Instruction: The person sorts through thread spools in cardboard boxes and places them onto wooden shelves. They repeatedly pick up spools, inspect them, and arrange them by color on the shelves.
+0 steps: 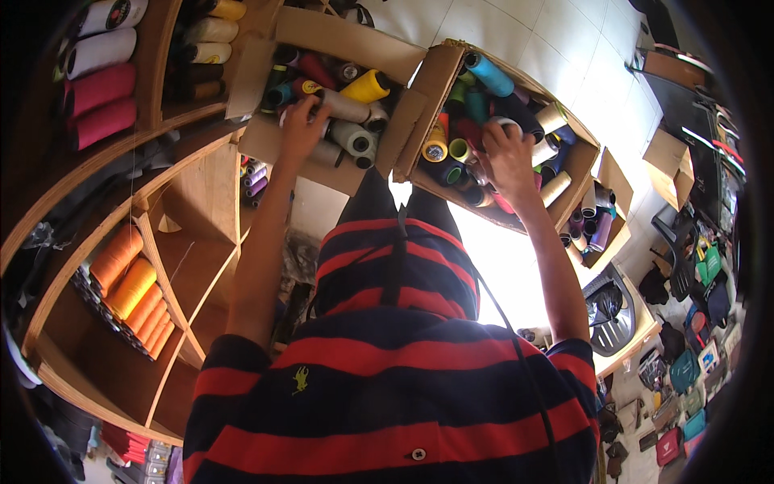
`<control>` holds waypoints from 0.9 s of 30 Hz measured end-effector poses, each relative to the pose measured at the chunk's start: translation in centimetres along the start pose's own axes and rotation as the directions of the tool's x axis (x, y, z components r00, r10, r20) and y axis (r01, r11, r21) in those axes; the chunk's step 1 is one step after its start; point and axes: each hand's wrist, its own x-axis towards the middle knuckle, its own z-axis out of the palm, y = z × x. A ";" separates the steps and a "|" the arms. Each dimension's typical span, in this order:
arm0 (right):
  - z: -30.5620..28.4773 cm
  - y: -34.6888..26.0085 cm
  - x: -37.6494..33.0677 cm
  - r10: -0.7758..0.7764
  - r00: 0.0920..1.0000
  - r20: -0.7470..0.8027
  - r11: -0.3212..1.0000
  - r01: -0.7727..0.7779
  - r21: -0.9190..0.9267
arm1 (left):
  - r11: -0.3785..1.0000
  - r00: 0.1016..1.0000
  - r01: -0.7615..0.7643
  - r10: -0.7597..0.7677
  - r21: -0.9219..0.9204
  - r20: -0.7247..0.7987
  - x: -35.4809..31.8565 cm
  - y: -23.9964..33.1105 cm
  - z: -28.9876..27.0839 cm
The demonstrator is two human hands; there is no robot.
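In the left cardboard box (pixel 339 39), filled with thread spools, my left hand (pixel 303 129) has its fingers curled over a pale spool, mostly hidden beneath them. Right beside those fingers lie a grey-beige thread spool (pixel 347 106) and a yellow one (pixel 367 86). Over the right cardboard box (pixel 442 68), my right hand (pixel 509 152) closes its fingers about a spool with a whitish end (pixel 505 122). Around it are a blue-teal spool (pixel 488 74), a cream spool (pixel 551 118) and a yellow spool (pixel 435 145); the hand covers part of the pile.
Wooden shelves (pixel 181 298) stand at my left, with orange and yellow spools (pixel 131 289) in one compartment and magenta ones (pixel 105 105) higher up. A smaller box of spools (pixel 617 222), a black plastic chair (pixel 673 246) and many bags (pixel 685 371) are at the right.
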 end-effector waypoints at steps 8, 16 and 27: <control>-2.2 0.0 -4.0 0.163 0.984 -0.066 0.986 -0.160 0.053 | 0.977 0.953 -0.058 0.116 0.206 -0.282 -1.6 3.7 1.7; -1.8 -0.2 -5.6 0.217 0.957 -0.195 0.974 -0.198 0.112 | 0.832 0.754 -0.545 0.542 -0.108 0.370 -3.8 16.3 8.1; -1.1 0.6 -8.0 0.257 0.928 -0.271 0.961 -0.215 0.173 | 0.441 0.547 -0.836 0.707 0.326 0.447 3.1 17.2 12.0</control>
